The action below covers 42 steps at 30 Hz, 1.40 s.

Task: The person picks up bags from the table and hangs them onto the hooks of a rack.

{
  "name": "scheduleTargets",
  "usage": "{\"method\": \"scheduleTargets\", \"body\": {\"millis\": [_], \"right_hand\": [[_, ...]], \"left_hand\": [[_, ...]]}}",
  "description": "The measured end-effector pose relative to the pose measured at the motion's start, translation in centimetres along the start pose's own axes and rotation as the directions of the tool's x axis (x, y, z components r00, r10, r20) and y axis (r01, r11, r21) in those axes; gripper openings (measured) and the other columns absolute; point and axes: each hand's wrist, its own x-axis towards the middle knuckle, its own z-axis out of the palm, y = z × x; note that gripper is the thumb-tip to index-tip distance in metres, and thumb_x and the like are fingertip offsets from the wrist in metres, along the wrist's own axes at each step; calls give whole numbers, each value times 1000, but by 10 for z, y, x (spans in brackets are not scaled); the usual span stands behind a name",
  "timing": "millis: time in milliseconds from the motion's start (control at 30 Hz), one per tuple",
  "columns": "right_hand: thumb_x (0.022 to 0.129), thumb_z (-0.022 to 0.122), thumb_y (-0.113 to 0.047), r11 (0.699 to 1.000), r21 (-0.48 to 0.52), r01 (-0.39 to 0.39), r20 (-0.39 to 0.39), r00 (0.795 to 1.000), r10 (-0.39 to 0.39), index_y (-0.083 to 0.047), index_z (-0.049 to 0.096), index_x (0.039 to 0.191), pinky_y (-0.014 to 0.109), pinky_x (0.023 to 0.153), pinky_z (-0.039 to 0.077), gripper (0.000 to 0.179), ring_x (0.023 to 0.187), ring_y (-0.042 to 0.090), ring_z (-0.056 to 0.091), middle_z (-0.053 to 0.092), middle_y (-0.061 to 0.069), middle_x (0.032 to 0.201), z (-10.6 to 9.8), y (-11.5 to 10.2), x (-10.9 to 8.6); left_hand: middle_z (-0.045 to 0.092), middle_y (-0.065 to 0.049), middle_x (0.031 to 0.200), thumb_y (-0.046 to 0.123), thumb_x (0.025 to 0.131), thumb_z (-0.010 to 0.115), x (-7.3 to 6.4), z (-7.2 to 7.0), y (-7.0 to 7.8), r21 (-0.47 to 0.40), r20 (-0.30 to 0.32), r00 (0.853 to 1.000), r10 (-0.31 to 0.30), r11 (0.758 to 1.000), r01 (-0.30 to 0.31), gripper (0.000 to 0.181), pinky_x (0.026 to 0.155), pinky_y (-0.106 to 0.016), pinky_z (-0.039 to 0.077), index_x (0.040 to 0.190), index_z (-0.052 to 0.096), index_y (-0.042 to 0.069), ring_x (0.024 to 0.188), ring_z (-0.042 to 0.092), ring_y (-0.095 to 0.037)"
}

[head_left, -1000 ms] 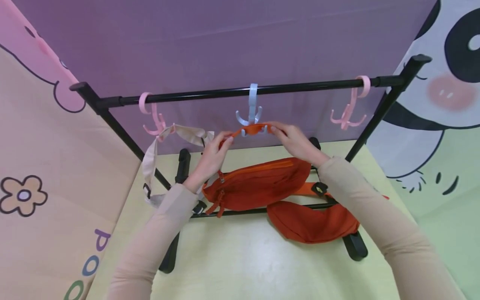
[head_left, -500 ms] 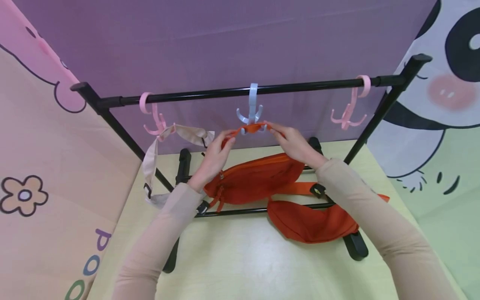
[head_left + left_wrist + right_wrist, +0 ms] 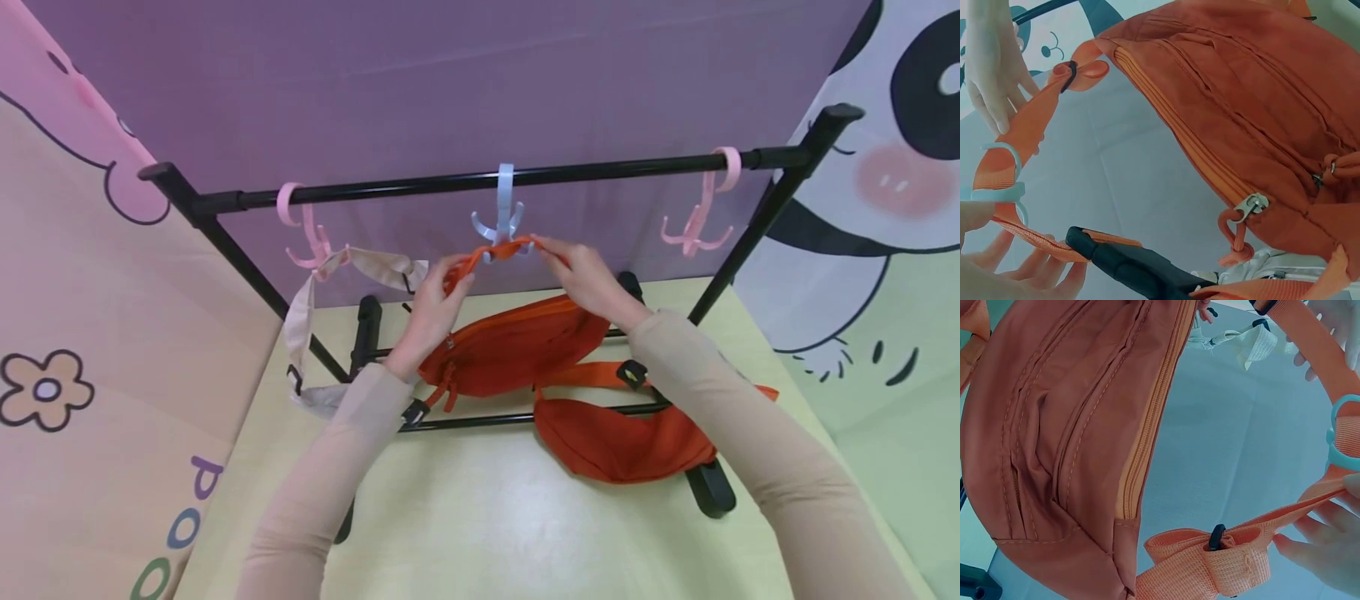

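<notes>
An orange-red waist bag (image 3: 517, 346) hangs tilted below a light blue multi-prong hook (image 3: 505, 200). Its orange strap (image 3: 1029, 131) passes over the prongs, as both wrist views show. Left of the hook, my left hand (image 3: 430, 315) grips the strap between thumb and fingers, close to a black buckle (image 3: 1129, 265). On the other side my right hand (image 3: 590, 279) pinches the strap near the prongs. A black slider (image 3: 1217, 537) gathers folded webbing below that hand. The bag's zipper pull (image 3: 1250, 205) dangles from its end.
The hook hangs from a black rack bar (image 3: 405, 187), between a left pink hook (image 3: 311, 237) bearing a whitish strap (image 3: 300, 321) and a right pink hook (image 3: 697, 221). Another orange-red bag (image 3: 622, 442) lies over the rack's base on the pale table (image 3: 495, 517).
The waist bag has risen slightly, and its left end has shifted a little to the right. My left hand has edged right with the strap; my right hand has barely moved.
</notes>
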Motion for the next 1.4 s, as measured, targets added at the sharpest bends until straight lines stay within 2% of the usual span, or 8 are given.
{"method": "scheduleTargets", "body": {"millis": [233,400,567,700,767,967,1200,1400], "right_hand": [[93,45,-18,1000,-22,17,-66,998,-18,-13,45,131,27,45,29,38,41,15,26,48,12,127,0,-1,1],[91,49,-13,999,-32,34,-109,993,-37,-10,49,127,25,45,29,36,42,16,28,51,13,124,0,0,0],[90,51,-10,998,-37,56,-128,990,-61,-8,50,126,28,56,37,36,69,22,50,53,14,122,-1,1,-1],[88,53,-9,997,-28,67,-133,989,-70,-7,51,125,34,73,45,36,95,25,54,53,14,122,-3,0,-3],[88,54,-9,998,-23,67,-136,988,-69,-8,52,124,36,76,45,36,96,25,54,53,13,122,-4,-1,-5],[87,55,-11,998,-23,66,-175,982,-69,-8,55,121,33,62,41,34,77,25,53,56,12,118,-10,-3,-13],[86,56,-6,991,-24,135,-231,963,-137,-3,58,114,42,80,44,28,100,28,52,56,14,114,-16,4,-23],[86,56,-7,983,-50,177,-247,952,-183,-2,59,111,44,82,42,26,99,29,52,58,14,107,-21,14,-37]], "left_hand": [[54,-13,111,12,87,55,-3,4,3,-17,-64,998,1,1000,-2,32,79,-35,44,118,51,3,98,53,-24],[54,-16,107,3,82,59,-7,9,9,38,-154,985,78,997,-73,32,85,-39,41,114,54,0,99,51,-27],[52,-18,107,-2,80,58,-13,15,15,78,-208,967,148,988,-134,31,86,-41,38,111,56,0,100,48,-29],[50,-15,111,-1,80,58,-18,19,21,76,-235,959,160,986,-146,31,88,-39,35,111,56,2,104,46,-27],[49,-15,113,0,80,58,-21,21,24,76,-261,950,172,985,-158,31,90,-37,33,110,56,2,106,44,-26],[44,-16,119,-2,80,55,-32,26,30,74,-337,906,256,967,-245,29,94,-36,29,109,55,1,113,39,-26],[45,-17,118,-5,79,51,-48,38,34,74,-344,850,400,914,-400,26,94,-38,30,104,56,0,112,40,-26],[47,-15,116,-5,81,51,-60,53,33,35,-280,847,453,886,-462,22,90,-38,34,102,56,0,108,42,-27]]}}
